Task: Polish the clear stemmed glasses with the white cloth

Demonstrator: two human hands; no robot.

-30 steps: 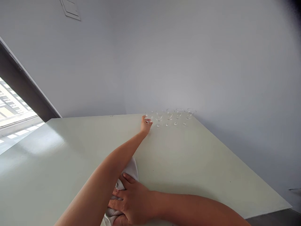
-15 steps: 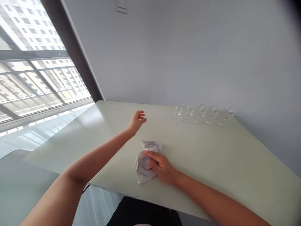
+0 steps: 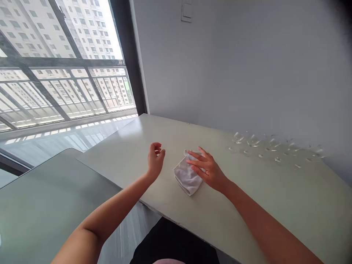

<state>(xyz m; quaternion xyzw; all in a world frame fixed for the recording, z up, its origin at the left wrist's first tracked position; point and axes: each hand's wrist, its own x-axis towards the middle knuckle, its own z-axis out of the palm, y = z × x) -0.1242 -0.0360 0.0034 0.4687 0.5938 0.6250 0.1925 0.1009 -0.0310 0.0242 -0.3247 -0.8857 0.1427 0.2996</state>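
A pale folded cloth [image 3: 188, 176] with a small loop at its far edge lies on the light table [image 3: 247, 209]. My right hand [image 3: 206, 168] is over the cloth's right side with its fingers spread; whether the fingertips touch the fabric I cannot tell. The cloth is not gripped. To the left of the cloth, my left hand [image 3: 156, 159] hovers above the tabletop, fingers loosely curled and the thumb apart from them, with nothing inside.
Several clear stemmed glasses [image 3: 272, 145] stand in rows at the table's back right, by the grey wall [image 3: 261, 73]. A second, greenish glossy surface [image 3: 60, 198] adjoins on the left. Beyond is a large window [image 3: 68, 62]; a wall switch [image 3: 187, 11] sits above.
My view has swung left. My right hand's fingers have spread and lifted from the cloth, which now lies turned and more neatly folded. My left hand has come nearer to me, still empty.
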